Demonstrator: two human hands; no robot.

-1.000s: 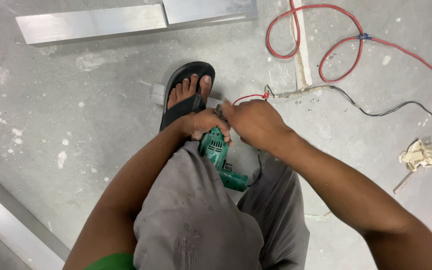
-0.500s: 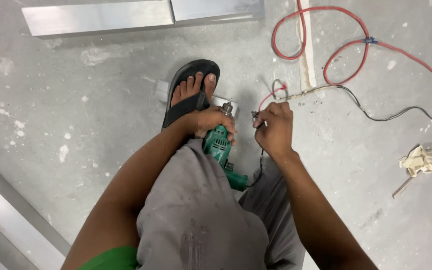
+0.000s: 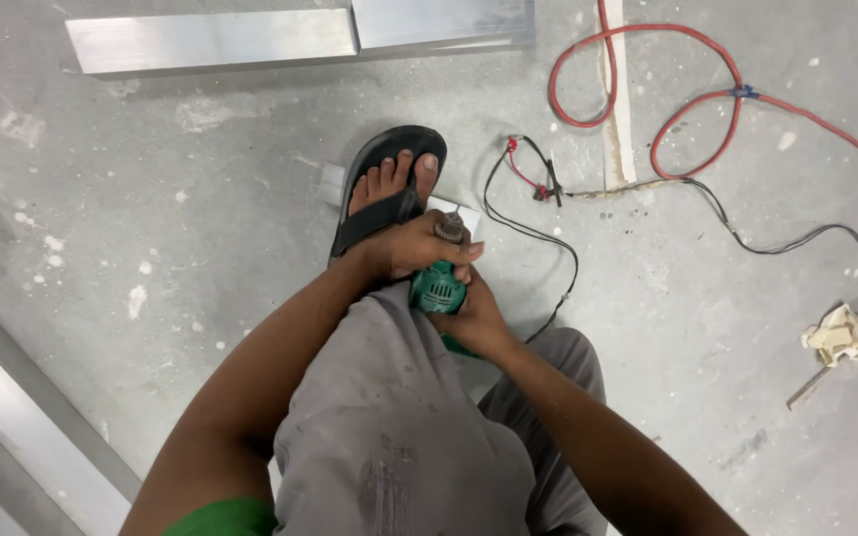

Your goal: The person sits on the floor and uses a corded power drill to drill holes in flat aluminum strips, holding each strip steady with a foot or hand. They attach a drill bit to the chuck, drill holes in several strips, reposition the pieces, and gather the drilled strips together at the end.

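The green power drill stands nose-down over the concrete floor, just in front of the person's knee and right beside the foot in a black sandal; its chuck points at a small pale metal piece lying against the sandal's edge. Half a second ago only the left hand held the tool, while the right hand was lifted off to the side, pinching something thin near the wire ends. Now both hands are on it: the left hand is closed around the front of the body just behind the chuck, fingers curled over the top, and the right hand has come back and is wrapped around the rear grip, pressed close below the left. That shift reads as the fiddling at the cable being finished and the drill being steadied in a two-handed hold over the piece that the foot pins down. Whether the bit touches the metal cannot be told, as the hands hide the tip. A black cable loops out to the right of the drill, meeting a short red-tipped wire, and farther off a red cord curls across the floor. Long aluminium profiles lie along the top edge, and a crumpled scrap of paper sits well apart at the right.
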